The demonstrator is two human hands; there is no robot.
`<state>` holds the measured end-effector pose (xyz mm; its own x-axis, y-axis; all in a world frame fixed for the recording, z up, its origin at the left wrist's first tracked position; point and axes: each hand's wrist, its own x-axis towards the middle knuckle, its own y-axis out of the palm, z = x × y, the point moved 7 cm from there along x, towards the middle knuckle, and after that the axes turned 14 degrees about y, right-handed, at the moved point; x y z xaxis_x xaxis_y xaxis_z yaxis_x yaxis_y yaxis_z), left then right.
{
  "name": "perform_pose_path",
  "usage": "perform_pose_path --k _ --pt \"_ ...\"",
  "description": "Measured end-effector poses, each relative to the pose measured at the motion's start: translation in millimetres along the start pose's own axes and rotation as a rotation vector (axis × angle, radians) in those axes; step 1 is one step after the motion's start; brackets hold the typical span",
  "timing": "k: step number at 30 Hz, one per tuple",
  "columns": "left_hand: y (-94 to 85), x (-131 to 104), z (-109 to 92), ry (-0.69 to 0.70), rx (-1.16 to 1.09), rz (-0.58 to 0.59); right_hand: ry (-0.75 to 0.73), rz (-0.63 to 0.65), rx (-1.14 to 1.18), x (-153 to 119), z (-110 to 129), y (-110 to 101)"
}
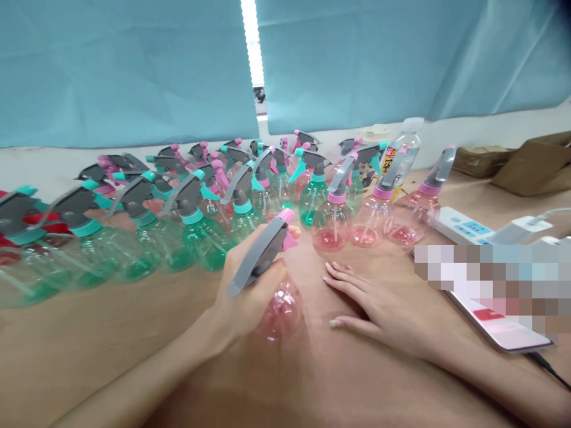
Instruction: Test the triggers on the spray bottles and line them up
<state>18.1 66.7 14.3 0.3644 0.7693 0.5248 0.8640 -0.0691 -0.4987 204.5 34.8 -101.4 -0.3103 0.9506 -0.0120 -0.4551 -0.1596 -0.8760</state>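
Note:
My left hand (pixel 250 291) is wrapped round the neck of a pink spray bottle (pixel 282 312) with a grey and pink trigger head. The bottle is above or on the table in front of me; whether its base touches the top I cannot tell. Flat on the table lies my right hand (pixel 375 303), fingers stretched out and holding nothing. Beyond it stand a pink spray bottle (pixel 331 223) and two more pink ones to its right. To the left, a row of green spray bottles (pixel 207 238) reaches away from my left hand.
More spray bottles (pixel 232 154) crowd the back of the wooden table (pixel 187 356). At right are a clear drink bottle (pixel 404 145), a cardboard box (pixel 533 163), a white power strip (pixel 464 224) and a phone (pixel 495 321) with a cable. A blue cloth (pixel 134 71) hangs behind.

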Motion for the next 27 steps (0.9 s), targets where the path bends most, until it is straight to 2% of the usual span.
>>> perform_pose_path --k 9,14,16,24,27 --pt "1.7 -1 3 0.028 -0.008 -0.069 -0.019 0.023 0.022 -1 9 -8" --pt "3.7 -3 5 -0.013 -0.063 -0.076 0.000 0.009 0.069 -5 32 -17" --pt "4.3 -3 6 -0.034 -0.071 -0.085 -0.042 0.009 0.079 -6 47 -19" --pt "8.6 -3 1 0.004 -0.094 -0.101 -0.182 -0.223 0.226 0 97 -33" --pt "10.7 -3 -3 0.032 -0.130 -0.082 -0.188 -0.265 0.262 7 110 -34"
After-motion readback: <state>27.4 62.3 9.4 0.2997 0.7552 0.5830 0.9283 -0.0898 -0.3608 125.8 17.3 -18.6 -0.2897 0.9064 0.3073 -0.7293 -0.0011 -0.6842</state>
